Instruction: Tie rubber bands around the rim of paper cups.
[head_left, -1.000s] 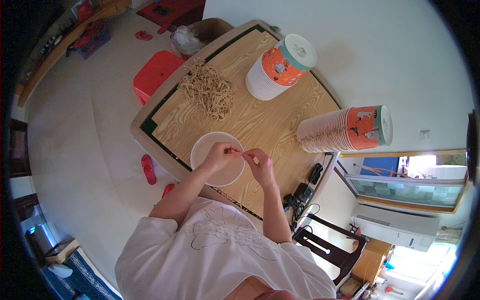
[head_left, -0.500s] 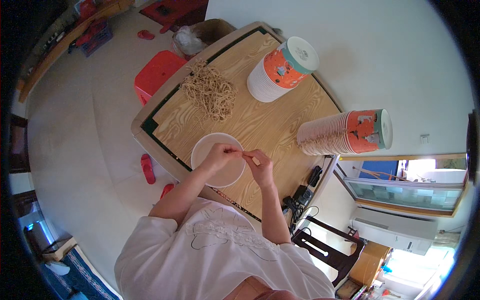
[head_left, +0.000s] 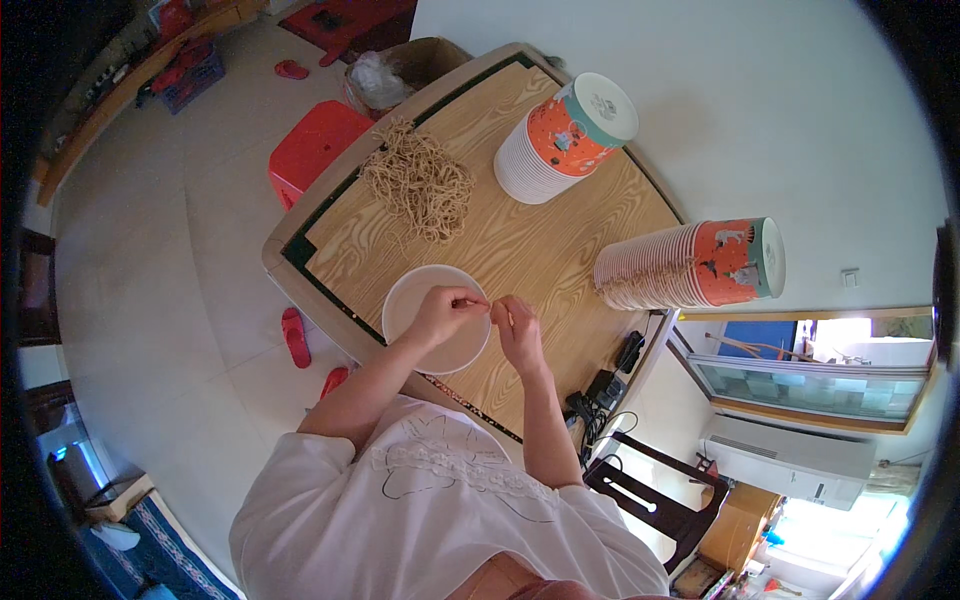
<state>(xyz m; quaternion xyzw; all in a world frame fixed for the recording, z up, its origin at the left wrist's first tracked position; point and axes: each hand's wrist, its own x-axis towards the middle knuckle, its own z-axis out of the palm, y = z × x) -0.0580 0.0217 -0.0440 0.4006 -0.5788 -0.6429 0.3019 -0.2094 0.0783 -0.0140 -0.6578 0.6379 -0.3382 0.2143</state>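
My left hand (head_left: 447, 313) is over a white round tub (head_left: 400, 300), its thumb and fingertips pressed together. My right hand (head_left: 520, 335) is pinched close beside it, just past the tub's right rim. The fingertips nearly meet, and whatever lies between them is too small to make out. The tub stands open side up near the table's front edge, partly behind my left hand and forearm. Beyond it lies a loose tangled heap of tan twine (head_left: 420, 185).
A stack of upturned paper tubs (head_left: 560, 140) stands at the back of the wooden table (head_left: 540, 260). Another stack (head_left: 690, 265) with tan strands along its rims is at the right. Black adapters and cables (head_left: 605, 390) lie at the right edge; a red stool (head_left: 315, 145) stands left.
My right hand has drawn slightly away from the left and its fingers have curled in more. The left hand stays nearly in place over the tub.
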